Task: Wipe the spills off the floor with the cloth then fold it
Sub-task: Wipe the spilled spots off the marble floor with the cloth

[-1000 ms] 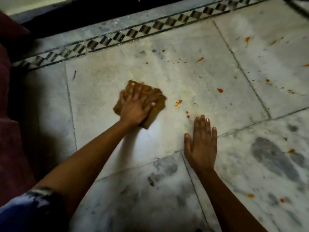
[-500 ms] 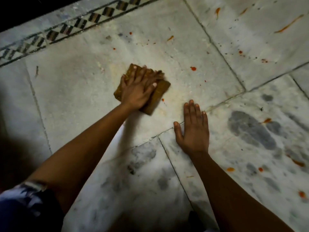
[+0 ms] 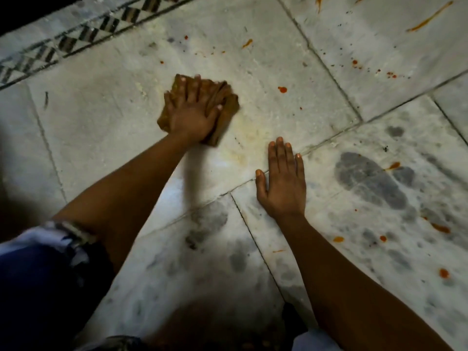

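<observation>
My left hand (image 3: 192, 115) covers most of the cloth (image 3: 228, 110); its folds underneath cannot be judged. The floor (image 3: 266, 59) beneath both palms is hidden. My right hand (image 3: 282, 183) conceals part of a tile joint. Both upper arms leave the bottom edge.

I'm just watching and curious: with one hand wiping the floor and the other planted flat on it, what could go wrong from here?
The brown cloth under the left hand looks soiled already, so it may smear the red drop rather than lift it.

The right hand presses flat on the marble floor beside a yellowish wiped patch; if that is wet, the hand might slip.

Far stains like the orange streak could get missed.
</observation>
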The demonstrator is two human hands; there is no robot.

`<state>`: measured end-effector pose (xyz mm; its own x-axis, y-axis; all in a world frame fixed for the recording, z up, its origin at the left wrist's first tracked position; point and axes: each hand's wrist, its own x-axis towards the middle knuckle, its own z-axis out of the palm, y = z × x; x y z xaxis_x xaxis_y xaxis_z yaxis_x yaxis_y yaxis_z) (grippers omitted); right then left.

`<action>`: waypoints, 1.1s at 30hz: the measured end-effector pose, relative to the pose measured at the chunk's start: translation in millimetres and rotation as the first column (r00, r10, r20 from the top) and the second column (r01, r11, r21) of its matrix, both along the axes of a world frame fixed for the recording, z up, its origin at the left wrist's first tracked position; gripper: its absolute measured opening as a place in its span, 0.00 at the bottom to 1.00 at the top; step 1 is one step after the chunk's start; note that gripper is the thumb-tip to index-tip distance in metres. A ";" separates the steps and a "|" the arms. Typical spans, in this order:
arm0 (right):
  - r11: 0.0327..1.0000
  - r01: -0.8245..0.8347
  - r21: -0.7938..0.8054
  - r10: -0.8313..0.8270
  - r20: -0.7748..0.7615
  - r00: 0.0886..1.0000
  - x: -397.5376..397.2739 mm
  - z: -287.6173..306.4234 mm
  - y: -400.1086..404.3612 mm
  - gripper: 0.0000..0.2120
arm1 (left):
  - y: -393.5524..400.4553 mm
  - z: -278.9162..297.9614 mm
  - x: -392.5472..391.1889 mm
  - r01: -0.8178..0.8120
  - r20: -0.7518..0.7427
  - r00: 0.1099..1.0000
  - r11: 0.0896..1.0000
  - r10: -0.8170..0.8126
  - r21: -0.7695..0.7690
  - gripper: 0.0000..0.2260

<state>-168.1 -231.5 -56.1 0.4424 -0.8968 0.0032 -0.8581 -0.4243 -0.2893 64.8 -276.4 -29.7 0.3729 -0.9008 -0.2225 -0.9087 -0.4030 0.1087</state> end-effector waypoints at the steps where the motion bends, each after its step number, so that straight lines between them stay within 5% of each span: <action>1: 1.000 -0.001 0.003 0.001 -0.001 1.000 -0.9 -1.0 1.6 0.31 | -10.3 0.8 -5.4 -0.066 -0.027 0.997 0.998 0.067 0.021 0.26; 3: 1.000 -0.001 0.008 0.001 -0.005 1.000 -1.8 -2.1 3.2 0.31 | -15.5 0.8 -29.0 -0.036 -0.036 0.999 0.999 0.037 0.034 0.26; 8: 1.000 -0.001 0.006 0.001 0.002 1.000 -2.2 0.0 1.3 0.31 | 55.6 -2.7 -50.1 0.368 0.001 0.930 0.929 -0.368 -0.024 0.29; 14: 1.000 -0.004 -0.007 0.004 -0.001 1.000 -2.1 -2.5 1.3 0.31 | 28.1 1.1 15.1 -0.034 -0.034 0.999 0.999 0.035 0.029 0.26; 16: 1.000 -0.006 0.001 0.006 -0.007 1.000 -4.3 -2.9 1.8 0.31 | 11.5 2.2 -5.3 -0.059 -0.048 0.997 0.996 0.062 0.061 0.25; 22: 1.000 -0.017 0.014 0.016 0.039 0.999 -4.4 -1.1 2.0 0.30 | 71.1 2.6 -16.7 0.355 -0.021 0.935 0.932 -0.354 0.069 0.31; 24: 1.000 -0.007 0.008 0.007 0.047 0.999 -4.5 -0.1 1.3 0.30 | 93.9 1.8 13.4 0.285 -0.011 0.959 0.958 -0.284 0.023 0.33; 29: 0.998 -0.055 -0.014 0.055 0.027 0.998 15.0 5.3 -4.8 0.30 | 59.3 7.3 67.3 -0.226 -0.066 0.972 0.974 0.225 -0.005 0.25; 33: 0.986 -0.165 -0.033 0.167 0.038 0.985 56.0 5.2 -21.6 0.29 | 19.5 3.4 64.2 -0.247 -0.099 0.965 0.969 0.243 -0.028 0.24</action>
